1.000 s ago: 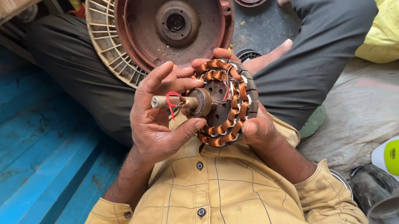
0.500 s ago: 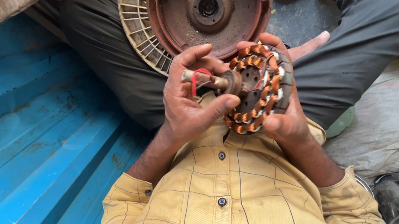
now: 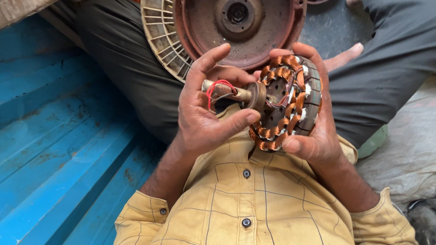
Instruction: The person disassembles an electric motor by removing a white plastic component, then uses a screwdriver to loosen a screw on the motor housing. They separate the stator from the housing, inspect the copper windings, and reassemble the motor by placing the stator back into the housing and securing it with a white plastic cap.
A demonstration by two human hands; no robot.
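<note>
Both hands are clamped on a ceiling-fan stator (image 3: 286, 104) held up just above the person's chest. The right hand (image 3: 316, 136) cups the ring of copper windings from the outside — thumb below, fingers over the top rim. The left hand (image 3: 204, 114) wraps the stator's shaft (image 3: 229, 91), where a red wire (image 3: 216, 88) loops out. Behind them, resting on the person's lap, lies a rusty motor housing (image 3: 236, 13) with a cream slotted rim. A blue painted surface (image 3: 18, 154) runs along the left.
</note>
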